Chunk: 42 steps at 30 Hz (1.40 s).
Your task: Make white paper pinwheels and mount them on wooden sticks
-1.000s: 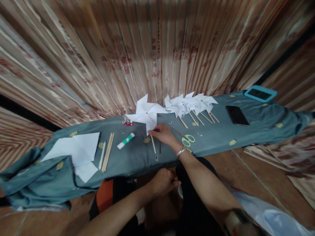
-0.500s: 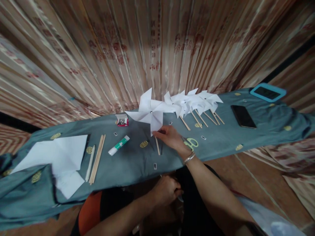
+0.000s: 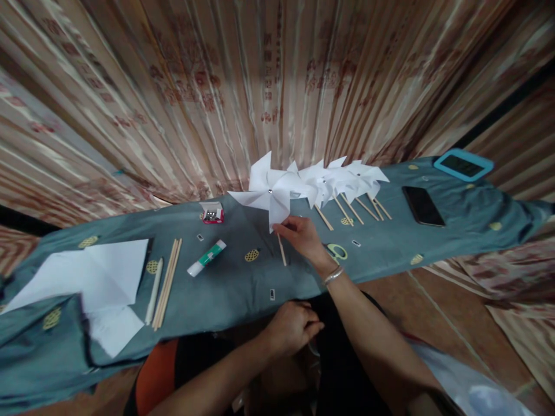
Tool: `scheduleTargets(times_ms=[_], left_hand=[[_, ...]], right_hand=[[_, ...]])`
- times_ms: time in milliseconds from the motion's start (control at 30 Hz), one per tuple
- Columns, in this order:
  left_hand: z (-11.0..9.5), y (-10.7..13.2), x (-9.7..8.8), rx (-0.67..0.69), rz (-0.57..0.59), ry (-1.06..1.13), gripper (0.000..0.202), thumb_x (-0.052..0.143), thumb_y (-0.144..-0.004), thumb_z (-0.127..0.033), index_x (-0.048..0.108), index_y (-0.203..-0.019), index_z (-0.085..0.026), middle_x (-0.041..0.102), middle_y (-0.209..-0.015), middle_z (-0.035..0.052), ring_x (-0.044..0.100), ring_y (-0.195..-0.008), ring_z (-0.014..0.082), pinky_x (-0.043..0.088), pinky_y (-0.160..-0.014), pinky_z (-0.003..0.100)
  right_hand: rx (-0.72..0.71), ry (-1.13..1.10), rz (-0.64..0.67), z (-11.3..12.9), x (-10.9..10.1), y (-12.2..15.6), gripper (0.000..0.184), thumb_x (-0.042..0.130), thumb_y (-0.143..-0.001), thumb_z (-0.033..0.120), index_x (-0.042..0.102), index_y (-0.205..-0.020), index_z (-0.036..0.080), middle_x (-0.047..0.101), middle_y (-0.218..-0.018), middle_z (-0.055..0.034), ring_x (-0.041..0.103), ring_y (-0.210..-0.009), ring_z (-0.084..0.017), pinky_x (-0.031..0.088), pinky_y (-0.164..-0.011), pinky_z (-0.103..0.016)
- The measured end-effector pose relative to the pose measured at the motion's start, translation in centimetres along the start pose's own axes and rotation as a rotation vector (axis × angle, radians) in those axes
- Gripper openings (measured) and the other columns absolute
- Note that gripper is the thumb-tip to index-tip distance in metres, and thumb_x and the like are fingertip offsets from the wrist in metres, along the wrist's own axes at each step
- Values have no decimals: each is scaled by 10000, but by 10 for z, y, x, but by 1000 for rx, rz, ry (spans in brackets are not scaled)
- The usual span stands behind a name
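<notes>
My right hand (image 3: pixel 299 234) is closed in a pinch on a white paper pinwheel (image 3: pixel 269 193), where its lower blade meets the wooden stick. The stick's lower end points toward me over the cloth. Part of this pinwheel overlaps a row of other white pinwheels (image 3: pixel 342 179) lying to its right, their sticks pointing my way. By the near table edge, my left hand (image 3: pixel 292 329) is loosely curled, with nothing visible in it. Green-handled scissors (image 3: pixel 338 251) lie partly hidden behind my right wrist.
On the cloth-covered table (image 3: pixel 234 289) lie a glue stick (image 3: pixel 207 258), a small red box (image 3: pixel 213 214) of metal pieces, wooden sticks (image 3: pixel 168 283), a pale pen-like rod (image 3: pixel 154 292) and white paper sheets (image 3: pixel 113 277). A phone (image 3: pixel 422 205) and a blue-framed device (image 3: pixel 463 164) are at right.
The held pinwheel has shifted slightly right, closer against the row, with my right hand still on it. My left hand has risen slightly toward the table edge.
</notes>
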<state>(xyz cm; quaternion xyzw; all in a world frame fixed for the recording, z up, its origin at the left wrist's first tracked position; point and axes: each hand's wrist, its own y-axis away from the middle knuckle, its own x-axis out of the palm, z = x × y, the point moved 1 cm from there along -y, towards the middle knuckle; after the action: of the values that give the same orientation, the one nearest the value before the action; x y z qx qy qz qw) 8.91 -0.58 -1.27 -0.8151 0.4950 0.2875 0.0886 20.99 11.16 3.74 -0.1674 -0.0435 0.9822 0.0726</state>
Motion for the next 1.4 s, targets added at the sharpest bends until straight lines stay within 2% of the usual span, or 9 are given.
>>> scheduleTargets(times_ms=[233,433,533,633,900,1067,1167,1267,1400], left_hand=[[-6,2,-4,-25,-53,123,292,618,-878,-235,641,-594,-168,582,-602,4,493,-609,129,345,-613,252],[-7,5,-7,-14,-48,111,284,611,-884,-232,655,-611,-169,604,-626,12,520,-635,139,361,-637,255],[-6,6,-7,-9,-39,87,282,620,-881,-228,653,-608,-165,599,-615,12,532,-654,142,365,-644,254],[-5,7,-7,-31,-28,75,275,617,-887,-233,665,-626,-161,609,-629,11,540,-659,139,375,-645,246],[-8,12,-8,-67,-10,40,254,630,-880,-222,670,-639,-154,607,-639,7,547,-674,134,377,-647,239],[-9,12,-10,-59,-24,67,278,622,-882,-209,640,-610,-157,594,-625,1,549,-686,134,380,-662,236],[-9,12,-10,-67,-26,76,300,632,-872,-198,611,-577,-156,555,-600,-11,532,-668,127,373,-663,236],[-8,12,-10,-74,-26,89,305,643,-863,-187,594,-564,-153,527,-597,-21,509,-651,118,358,-649,234],[-8,12,-8,-68,-30,99,313,646,-862,-183,577,-558,-151,517,-596,-21,501,-654,117,347,-640,232]], right_hand=[[-47,24,-56,-2,-10,-14,374,629,-783,523,676,-656,175,627,-602,-5,484,-543,-122,322,-531,-262],[-47,84,-249,-8,-60,-28,322,671,-749,467,627,-606,182,500,-509,35,376,-494,-104,273,-512,-259],[-39,135,-347,-16,-83,-30,310,653,-758,457,631,-624,178,519,-523,30,390,-497,-105,290,-517,-256],[-34,254,-431,-22,-95,-31,294,641,-757,442,633,-629,178,552,-546,21,427,-516,-114,320,-540,-258],[-19,531,-500,-33,-93,-39,210,632,-742,366,661,-634,188,619,-610,-12,528,-585,-169,377,-613,-301],[-76,582,-481,-52,-90,-51,143,648,-723,295,652,-616,202,707,-873,-90,630,-881,-251,474,-846,-383],[-75,604,-491,-65,-92,-56,112,659,-717,273,673,-638,196,702,-1034,-136,613,-1057,-294,446,-986,-443],[-81,624,-488,-76,-93,-58,117,653,-732,281,694,-673,189,682,-1119,-154,597,-1104,-308,434,-1019,-475],[-85,651,-481,-82,-92,-60,126,644,-746,282,709,-706,182,683,-1108,-160,583,-1130,-315,428,-1027,-495]])
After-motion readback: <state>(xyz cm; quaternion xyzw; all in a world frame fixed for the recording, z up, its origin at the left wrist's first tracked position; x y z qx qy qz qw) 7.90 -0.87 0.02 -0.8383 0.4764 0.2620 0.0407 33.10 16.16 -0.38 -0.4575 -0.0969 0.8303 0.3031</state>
